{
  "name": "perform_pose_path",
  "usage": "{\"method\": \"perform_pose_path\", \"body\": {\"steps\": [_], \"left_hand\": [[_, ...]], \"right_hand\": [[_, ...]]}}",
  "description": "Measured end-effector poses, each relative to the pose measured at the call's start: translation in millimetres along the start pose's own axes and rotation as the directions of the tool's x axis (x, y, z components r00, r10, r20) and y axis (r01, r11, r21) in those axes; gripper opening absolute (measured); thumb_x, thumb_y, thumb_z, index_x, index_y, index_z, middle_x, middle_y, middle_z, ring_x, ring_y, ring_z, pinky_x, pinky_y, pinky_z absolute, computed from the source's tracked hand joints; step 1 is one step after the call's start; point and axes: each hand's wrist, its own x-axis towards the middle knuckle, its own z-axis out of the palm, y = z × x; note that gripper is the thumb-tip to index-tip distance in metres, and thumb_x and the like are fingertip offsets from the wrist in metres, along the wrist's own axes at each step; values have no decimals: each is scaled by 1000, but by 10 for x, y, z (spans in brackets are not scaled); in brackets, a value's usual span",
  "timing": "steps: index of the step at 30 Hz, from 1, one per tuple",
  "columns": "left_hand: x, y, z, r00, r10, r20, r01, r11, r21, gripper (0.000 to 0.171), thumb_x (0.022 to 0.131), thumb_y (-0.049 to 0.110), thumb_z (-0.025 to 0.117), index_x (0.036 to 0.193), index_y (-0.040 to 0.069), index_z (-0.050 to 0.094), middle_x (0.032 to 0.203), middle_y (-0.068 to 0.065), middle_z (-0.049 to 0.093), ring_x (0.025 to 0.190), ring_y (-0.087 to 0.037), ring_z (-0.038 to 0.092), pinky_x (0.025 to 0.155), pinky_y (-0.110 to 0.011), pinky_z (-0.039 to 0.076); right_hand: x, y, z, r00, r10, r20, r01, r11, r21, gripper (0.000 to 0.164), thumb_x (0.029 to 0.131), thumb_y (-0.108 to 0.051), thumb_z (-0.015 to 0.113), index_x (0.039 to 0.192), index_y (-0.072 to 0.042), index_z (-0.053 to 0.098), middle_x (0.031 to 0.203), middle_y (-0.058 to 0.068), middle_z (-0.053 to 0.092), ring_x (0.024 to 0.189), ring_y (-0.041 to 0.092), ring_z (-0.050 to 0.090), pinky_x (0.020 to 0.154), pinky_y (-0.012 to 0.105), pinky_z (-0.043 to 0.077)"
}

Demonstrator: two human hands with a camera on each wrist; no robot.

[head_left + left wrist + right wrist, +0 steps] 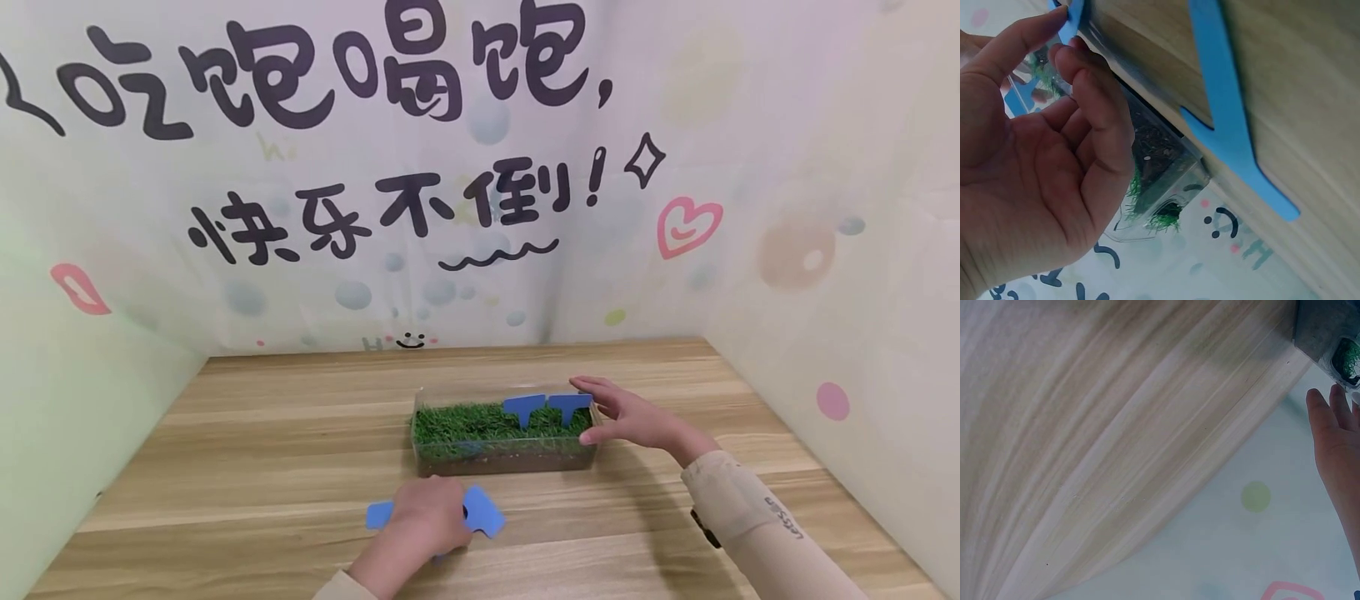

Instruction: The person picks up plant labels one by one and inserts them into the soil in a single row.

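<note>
My left hand (431, 517) is in front of the clear planter box, its thumb and forefinger pinching a blue T-shaped plant label (483, 512). In the left wrist view, the held label (1074, 20) is mostly cut off by the top edge. Another blue label (378, 515) lies on the table beside this hand, partly hidden by it. My right hand (633, 417) spreads straight fingers and thumb at the box's right end. Green grass over dark soil fills the planter box (517, 457). Two blue labels (524, 408) stand upright in the grass towards its right end.
The wood-grain table (262, 450) runs back to a white printed cloth wall (360, 242) with black lettering. Similar cloth walls close off the left and right sides. A low blue patch (471, 448) shows through the box's front wall.
</note>
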Motion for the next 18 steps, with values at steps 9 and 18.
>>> {"method": "perform_pose_path", "body": {"steps": [9, 18], "left_hand": [[-9, -119, 5, 980, 193, 39, -169, 926, -337, 29, 75, 13, 73, 61, 21, 49, 56, 11, 41, 51, -8, 35, 50, -22, 25], [12, -132, -28, 952, 305, 1, -267, 835, -480, 18, 81, 7, 76, 86, 16, 61, 69, 9, 53, 59, -6, 45, 56, -22, 37]], "right_hand": [[5, 0, -3, 1000, -14, -3, 14, 1000, -4, 91, 90, -26, 75, 159, -5, 20, 164, 23, 14, 150, 50, 15, 120, 62, 18], [-8, -37, 3, 1000, -21, 7, 21, 1000, 7, 89, 90, -23, 74, 158, -3, 20, 164, 25, 13, 150, 52, 13, 119, 65, 16]]}}
